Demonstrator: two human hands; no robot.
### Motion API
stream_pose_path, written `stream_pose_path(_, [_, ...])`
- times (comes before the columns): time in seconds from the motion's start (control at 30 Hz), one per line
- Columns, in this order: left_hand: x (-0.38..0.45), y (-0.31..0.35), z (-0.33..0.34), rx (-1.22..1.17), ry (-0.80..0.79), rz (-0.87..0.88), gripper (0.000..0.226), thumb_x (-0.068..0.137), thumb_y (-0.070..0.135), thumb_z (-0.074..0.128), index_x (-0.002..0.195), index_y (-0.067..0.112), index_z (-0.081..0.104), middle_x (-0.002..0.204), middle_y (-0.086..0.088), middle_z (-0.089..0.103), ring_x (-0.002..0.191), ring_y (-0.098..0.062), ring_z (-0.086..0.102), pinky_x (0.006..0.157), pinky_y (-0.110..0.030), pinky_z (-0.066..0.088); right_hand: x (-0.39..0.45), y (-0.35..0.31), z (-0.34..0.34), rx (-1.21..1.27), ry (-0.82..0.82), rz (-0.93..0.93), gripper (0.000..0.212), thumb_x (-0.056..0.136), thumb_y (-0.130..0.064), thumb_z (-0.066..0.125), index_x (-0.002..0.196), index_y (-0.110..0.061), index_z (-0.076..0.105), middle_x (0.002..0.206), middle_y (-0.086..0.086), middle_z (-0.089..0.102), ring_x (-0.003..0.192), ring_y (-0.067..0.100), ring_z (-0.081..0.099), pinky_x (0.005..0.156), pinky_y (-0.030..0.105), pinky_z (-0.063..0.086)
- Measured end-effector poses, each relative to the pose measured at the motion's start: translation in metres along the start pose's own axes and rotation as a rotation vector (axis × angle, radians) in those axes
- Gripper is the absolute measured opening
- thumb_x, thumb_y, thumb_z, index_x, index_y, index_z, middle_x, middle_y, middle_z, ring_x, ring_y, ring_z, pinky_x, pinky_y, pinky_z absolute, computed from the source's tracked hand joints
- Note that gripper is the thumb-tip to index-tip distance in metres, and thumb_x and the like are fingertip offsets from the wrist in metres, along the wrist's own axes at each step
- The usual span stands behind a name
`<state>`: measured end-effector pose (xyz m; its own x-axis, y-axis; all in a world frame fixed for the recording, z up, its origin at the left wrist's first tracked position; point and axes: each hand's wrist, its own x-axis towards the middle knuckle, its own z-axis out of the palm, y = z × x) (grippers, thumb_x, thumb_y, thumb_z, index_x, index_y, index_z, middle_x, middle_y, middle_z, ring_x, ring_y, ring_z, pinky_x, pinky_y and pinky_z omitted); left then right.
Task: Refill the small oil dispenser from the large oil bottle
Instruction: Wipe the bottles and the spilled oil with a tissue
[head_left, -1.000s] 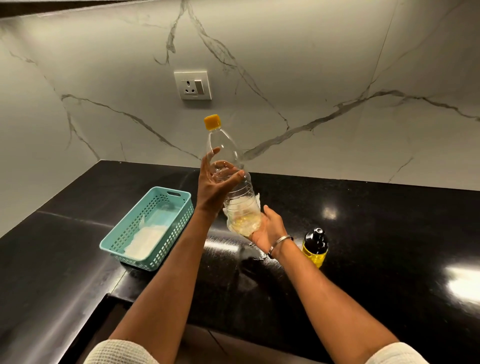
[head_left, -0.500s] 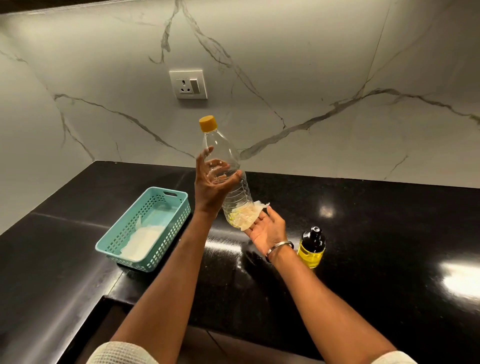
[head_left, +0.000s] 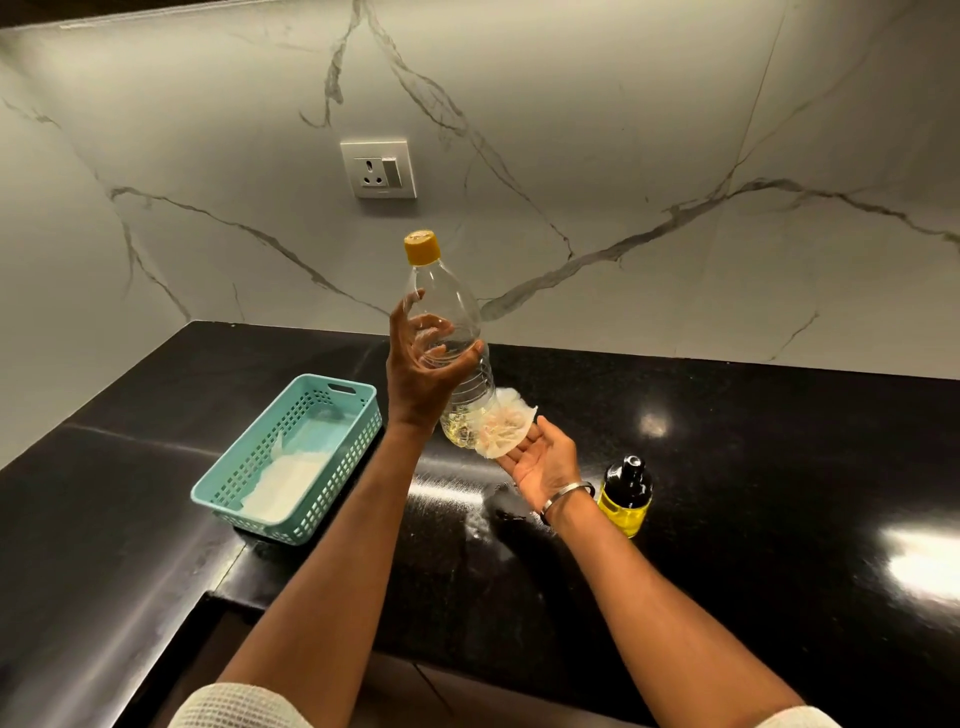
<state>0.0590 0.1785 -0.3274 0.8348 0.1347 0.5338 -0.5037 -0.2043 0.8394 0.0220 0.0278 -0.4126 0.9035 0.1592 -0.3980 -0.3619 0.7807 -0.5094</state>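
Above black polished countertop (head_left: 779, 467), a clear plastic oil bottle (head_left: 457, 332) with yellow cap is gripped mid-body by the left hand (head_left: 421, 374), while a white tissue (head_left: 506, 426) is pressed at its five o'clock by the flat, open-fingered right hand (head_left: 545, 462); slipping on oily plastic is risked.

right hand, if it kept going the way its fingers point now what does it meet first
The right hand lies palm up, fingers aimed up-left at the tissue pressed to the base of the large oil bottle. It would push into those first, the tissue already touching its fingertips.
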Motion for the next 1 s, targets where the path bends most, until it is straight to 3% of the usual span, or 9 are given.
stream_pose_path(0.23, [-0.009,0.006,0.016,-0.053,0.019,-0.013,0.088,0.068,0.026,0.083,0.14,0.02,0.031,0.119,-0.014,0.053,0.106,-0.02,0.064,0.083,-0.028,0.057,0.001,0.006,0.005,-0.005,-0.065,0.035,0.047,0.099,-0.036,0.033,0.129,-0.003,0.049,0.129,0.022,0.057,0.119,0.037,0.055,0.1,0.051,0.044])
stream_pose_path(0.47, [0.004,0.008,0.003,-0.026,0.033,0.019,0.09,0.069,0.028,0.081,0.141,0.012,0.029,0.117,-0.017,0.052,0.107,-0.023,0.063,0.08,-0.023,0.055,0.001,0.009,-0.002,-0.046,-0.018,0.033,0.046,0.101,-0.03,0.035,0.126,0.005,0.051,0.122,0.025,0.059,0.116,0.037,0.056,0.097,0.045,0.046])
stream_pose_path(0.6, [0.003,0.01,0.0,-0.082,0.063,-0.003,0.089,0.068,0.025,0.081,0.14,0.014,0.03,0.115,-0.015,0.052,0.106,-0.024,0.063,0.077,-0.019,0.054,0.005,0.009,-0.003,-0.105,0.051,0.012,0.043,0.101,-0.036,0.039,0.111,0.001,0.059,0.101,0.019,0.066,0.09,0.03,0.064,0.08,0.042,0.052])
stream_pose_path(0.7, [-0.001,0.012,0.002,-0.105,0.061,-0.023,0.089,0.067,0.029,0.08,0.139,0.017,0.03,0.116,-0.017,0.052,0.108,-0.023,0.062,0.078,-0.019,0.054,0.006,0.009,-0.002,-0.128,0.068,0.018,0.033,0.099,-0.028,0.044,0.098,0.0,0.062,0.095,0.017,0.066,0.082,0.028,0.063,0.077,0.043,0.051])
stream_pose_path(0.87, [-0.004,0.014,0.003,-0.124,0.052,-0.037,0.089,0.066,0.031,0.08,0.139,0.021,0.03,0.117,-0.018,0.052,0.108,-0.024,0.062,0.078,-0.021,0.055,0.002,0.01,-0.002,-0.106,0.071,0.001,0.029,0.093,-0.009,0.053,0.12,0.001,0.052,0.101,0.019,0.064,0.081,0.031,0.064,0.055,0.037,0.058])
stream_pose_path(1.0, [-0.007,0.017,0.005,-0.145,0.047,-0.046,0.088,0.066,0.032,0.079,0.139,0.021,0.031,0.117,-0.014,0.053,0.108,-0.02,0.063,0.077,-0.018,0.053,-0.002,0.01,-0.001,-0.118,0.023,0.007,0.03,0.094,0.0,0.041,0.122,0.003,0.053,0.098,0.016,0.065,0.077,0.024,0.066,0.057,0.031,0.058])
